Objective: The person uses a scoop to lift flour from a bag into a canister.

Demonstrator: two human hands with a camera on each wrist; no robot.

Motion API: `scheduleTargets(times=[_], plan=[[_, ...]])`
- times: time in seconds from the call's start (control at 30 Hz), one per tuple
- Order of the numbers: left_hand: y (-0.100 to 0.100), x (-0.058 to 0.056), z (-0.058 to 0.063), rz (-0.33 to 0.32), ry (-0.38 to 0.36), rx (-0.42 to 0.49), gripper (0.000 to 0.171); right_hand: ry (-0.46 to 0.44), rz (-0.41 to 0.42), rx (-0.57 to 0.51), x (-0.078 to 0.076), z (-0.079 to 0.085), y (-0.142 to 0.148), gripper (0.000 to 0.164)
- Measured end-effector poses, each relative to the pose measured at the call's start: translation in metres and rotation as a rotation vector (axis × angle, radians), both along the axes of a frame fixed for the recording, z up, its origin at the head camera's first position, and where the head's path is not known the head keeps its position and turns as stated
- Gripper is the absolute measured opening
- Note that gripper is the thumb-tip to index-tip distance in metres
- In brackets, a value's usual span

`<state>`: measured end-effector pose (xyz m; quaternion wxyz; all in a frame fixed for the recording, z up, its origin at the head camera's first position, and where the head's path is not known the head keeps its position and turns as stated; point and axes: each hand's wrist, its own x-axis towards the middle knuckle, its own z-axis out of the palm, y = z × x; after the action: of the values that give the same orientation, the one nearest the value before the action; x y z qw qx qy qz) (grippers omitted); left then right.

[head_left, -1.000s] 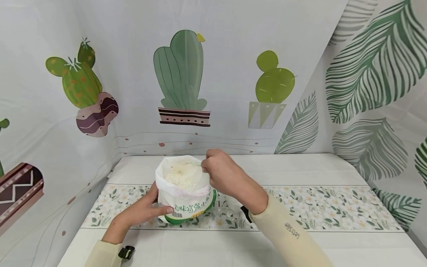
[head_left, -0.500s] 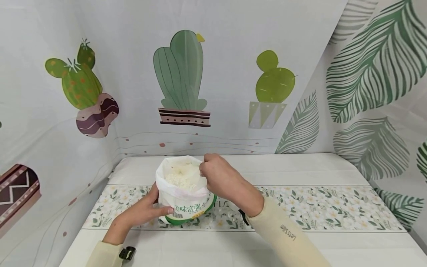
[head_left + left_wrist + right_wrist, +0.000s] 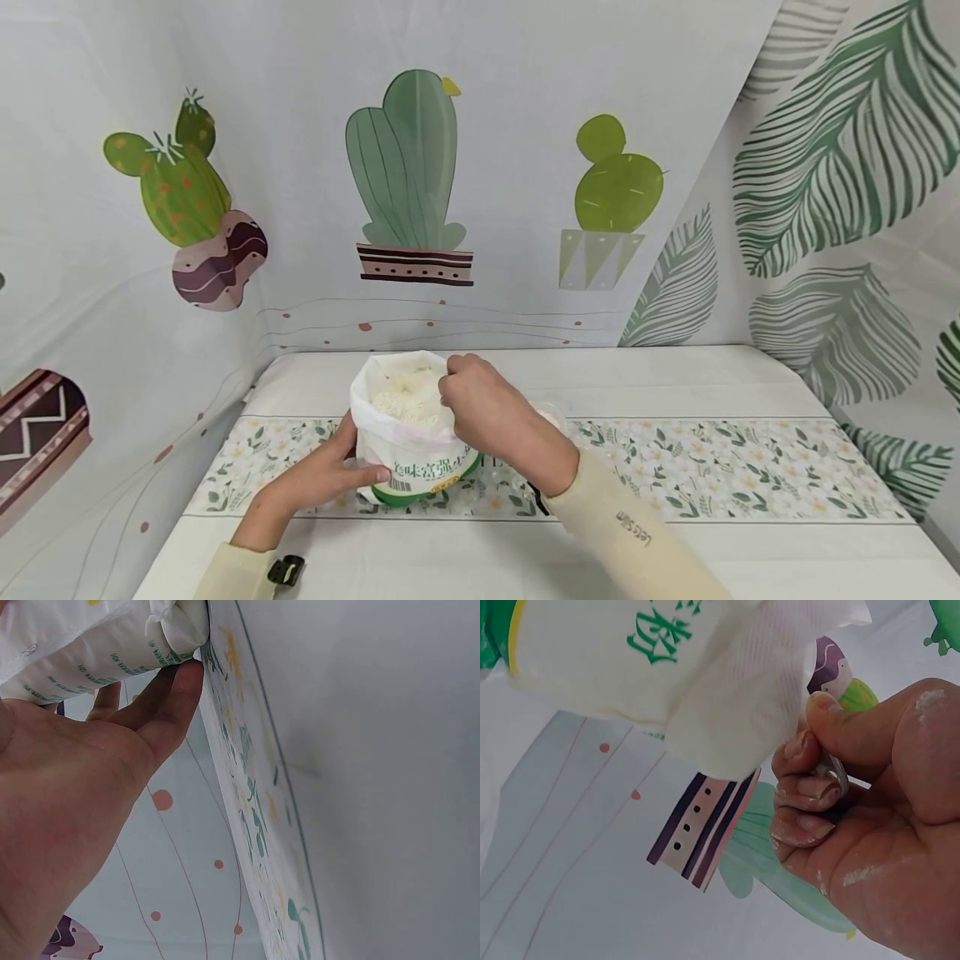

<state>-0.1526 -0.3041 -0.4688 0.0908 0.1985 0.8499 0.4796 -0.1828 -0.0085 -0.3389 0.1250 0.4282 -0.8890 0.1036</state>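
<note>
A white flour bag [image 3: 416, 460] with green printing and a rolled-down top stands on the table, tilted toward me. Pale flour [image 3: 405, 404] shows inside its mouth. My left hand [image 3: 318, 473] grips the bag at its left side, thumb on the front and fingers behind; in the left wrist view those fingers lie against the bag's base [image 3: 112, 671]. My right hand [image 3: 491, 408] is at the bag's right rim, fingers curled round a thin shiny handle [image 3: 838, 778] that looks like a spoon's. The handle's far end is hidden. White powder dusts that hand.
A clear round bowl [image 3: 553, 412] stands behind and right of the bag, partly covered by my right wrist. The white table [image 3: 405, 554] has a floral band across it. Fabric walls with cactus prints [image 3: 412, 167] rise at the back and left.
My right hand has moved a little left and down along the bag's rim, uncovering part of the clear bowl. The left hand and the bag have stayed in place.
</note>
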Motion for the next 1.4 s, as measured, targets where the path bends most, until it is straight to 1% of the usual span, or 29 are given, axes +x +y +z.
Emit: scheduleTargets(times=[0.13, 0.3, 0.53, 0.67, 0.83, 0.93, 1.03, 1.2, 1.4], plan=[[0.001, 0.0, 0.0, 0.006, -0.009, -0.001, 0.113, -0.011, 0.008, -0.006, 0.0, -0.003, -0.003, 0.01], [0.001, -0.001, 0.0, 0.0, -0.017, 0.002, 0.113, 0.0, 0.021, -0.011, 0.0, -0.005, -0.007, 0.014], [-0.001, 0.0, 0.002, 0.02, -0.02, -0.016, 0.112, 0.01, 0.024, -0.004, -0.001, -0.01, -0.014, 0.013], [-0.001, 0.0, 0.002, 0.008, -0.022, 0.001, 0.111, 0.018, 0.038, -0.006, -0.003, -0.013, -0.017, 0.015], [0.0, 0.0, 0.001, -0.006, -0.028, 0.023, 0.112, 0.001, 0.062, -0.009, -0.005, -0.015, -0.018, 0.02], [0.001, 0.0, 0.001, -0.011, -0.027, 0.03, 0.111, -0.012, 0.069, -0.01, -0.006, -0.016, -0.018, 0.02], [0.001, 0.0, 0.0, -0.008, -0.02, 0.026, 0.11, -0.017, 0.08, -0.041, -0.007, -0.018, -0.016, 0.017], [0.0, 0.001, 0.0, -0.004, -0.018, 0.019, 0.111, 0.005, 0.11, -0.093, -0.008, -0.023, -0.013, 0.017], [0.0, 0.0, 0.001, -0.001, -0.018, 0.016, 0.113, 0.007, 0.106, -0.118, -0.007, -0.023, -0.011, 0.018]])
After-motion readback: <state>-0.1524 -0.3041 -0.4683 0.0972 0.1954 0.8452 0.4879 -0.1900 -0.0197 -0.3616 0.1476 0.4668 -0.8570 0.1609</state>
